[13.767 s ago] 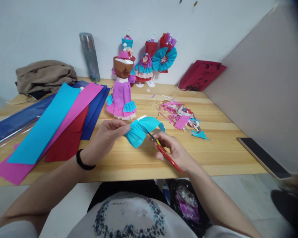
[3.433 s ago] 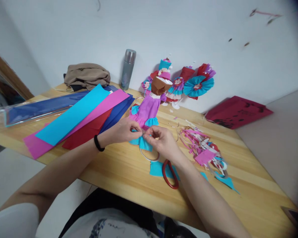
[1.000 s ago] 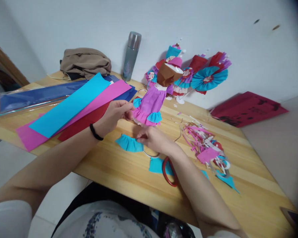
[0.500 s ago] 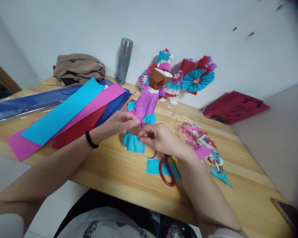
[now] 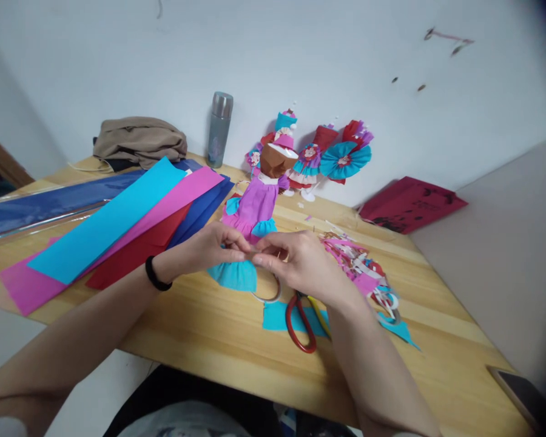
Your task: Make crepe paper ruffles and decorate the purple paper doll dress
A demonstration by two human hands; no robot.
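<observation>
My left hand [image 5: 221,246] and my right hand [image 5: 295,258] meet fingertip to fingertip over the table. Both pinch at one spot, and what sits between the fingertips is too small to make out. Under my left hand shows a gathered turquoise crepe paper ruffle [image 5: 233,277]; its upper edge is hidden. Just behind my hands stands a paper doll [image 5: 257,203] in a purple dress with turquoise and pink ruffles. Below my right hand lie a tape ring [image 5: 270,294], red-handled scissors [image 5: 300,325], a yellow-handled tool [image 5: 320,318] and a turquoise paper piece [image 5: 275,317].
Crepe paper sheets [image 5: 113,218] spread over the left side. A brown cloth [image 5: 139,141] and a flask [image 5: 219,129] stand behind them. Other paper figures [image 5: 344,159] line the wall. Paper scraps [image 5: 361,267], a red bag [image 5: 412,205] and a phone [image 5: 519,394] are on the right.
My fingertips have come together, and my right hand has turned slightly. More of the turquoise ruffle is now covered by my left hand. The view has tilted up a little.
</observation>
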